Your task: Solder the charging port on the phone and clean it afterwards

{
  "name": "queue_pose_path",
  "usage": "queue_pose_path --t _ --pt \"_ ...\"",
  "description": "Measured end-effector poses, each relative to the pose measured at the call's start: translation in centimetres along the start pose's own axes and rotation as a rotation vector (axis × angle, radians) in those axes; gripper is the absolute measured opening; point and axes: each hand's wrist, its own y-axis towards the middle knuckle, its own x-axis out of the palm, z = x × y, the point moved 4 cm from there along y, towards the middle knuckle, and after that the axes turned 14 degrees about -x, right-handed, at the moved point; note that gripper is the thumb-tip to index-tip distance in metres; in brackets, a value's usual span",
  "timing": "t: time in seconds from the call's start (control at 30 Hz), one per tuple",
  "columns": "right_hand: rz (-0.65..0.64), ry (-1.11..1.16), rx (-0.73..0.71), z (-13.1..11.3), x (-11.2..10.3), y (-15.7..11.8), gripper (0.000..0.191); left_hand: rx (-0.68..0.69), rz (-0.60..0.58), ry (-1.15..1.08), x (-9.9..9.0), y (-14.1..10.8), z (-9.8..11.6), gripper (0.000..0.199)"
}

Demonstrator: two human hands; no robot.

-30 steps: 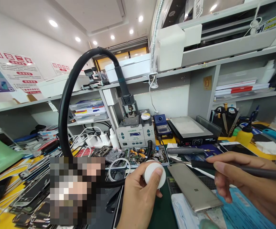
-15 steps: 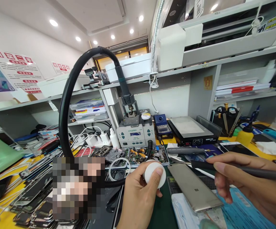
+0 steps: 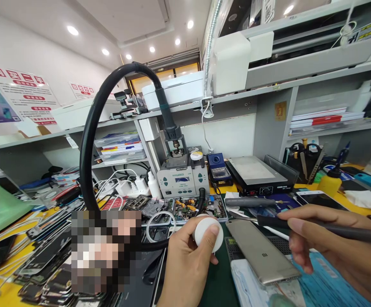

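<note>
The left hand (image 3: 188, 260) holds a white round thing (image 3: 205, 234), with the thumb pressed on its flat side. The right hand (image 3: 329, 234) grips a black tool (image 3: 273, 221) like a pencil. Its thin tip points left, near the white round thing but apart from it.

So both things are already picked up. The tool is not on the white round thing yet. How much work is left, I cannot tell.

Between the hands lies a gray phone (image 3: 262, 251), back side up, with no finger on it. Under the right hand is a blue sheet (image 3: 324, 277). Just past the left hand sits a tray (image 3: 180, 221) full of tiny parts. Behind that is a gray machine (image 3: 185, 183) on the bench (image 3: 232, 188), and its fat black hose (image 3: 86, 157) loops to the left of the left hand. Farther past the right hand stands a yellow bottle (image 3: 328, 184).
</note>
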Motion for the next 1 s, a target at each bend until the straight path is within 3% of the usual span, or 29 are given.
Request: queue_pose_path --t 0.3,0.57,1.0 --pt "-0.071 0.018 -0.011 1.5 -0.8 0.1 0.035 -0.006 0.006 0.004 0.1 0.0 0.0 0.036" --pt "-0.064 0.02 0.008 0.9 -0.2 0.0 0.037 -0.019 -0.002 0.001 0.1 -0.1 0.0 0.037" --pt "-0.089 0.055 0.04 2.1 -0.7 -0.1 0.035 -0.02 -0.011 0.031 0.1 0.0 0.0 0.036"
